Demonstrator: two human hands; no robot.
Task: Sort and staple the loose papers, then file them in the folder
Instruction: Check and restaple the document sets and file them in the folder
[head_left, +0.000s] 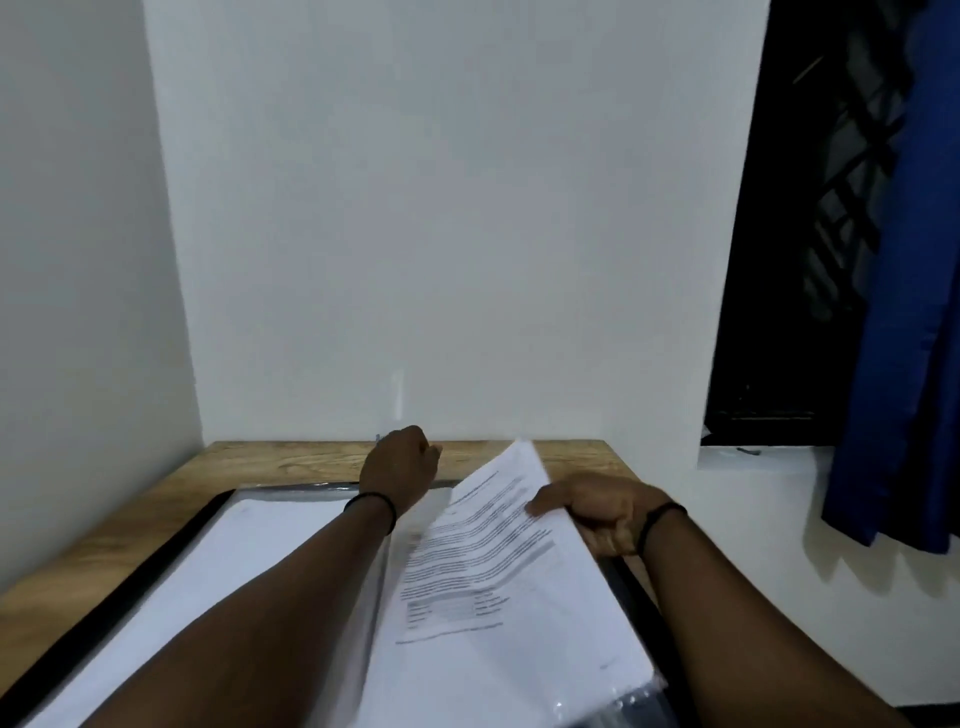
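Open black folder (171, 540) lies on wooden desk (104, 525) before you. Your right hand (597, 506) grips printed paper stack (498, 582), lifted over folder's right half. Farther back, your left hand (402, 462) curled near wall; contents indiscernible.

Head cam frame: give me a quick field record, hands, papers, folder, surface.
left hand: reaches to the desk's far edge, fingers curled; whether it holds anything cannot be told
right hand: grips the right edge of the printed sheets, thumb on top
printed sheets: lifted and tilted, text side up
folder: open, flat on the desk, dark border, white pages inside
desk: wooden, set against a white wall
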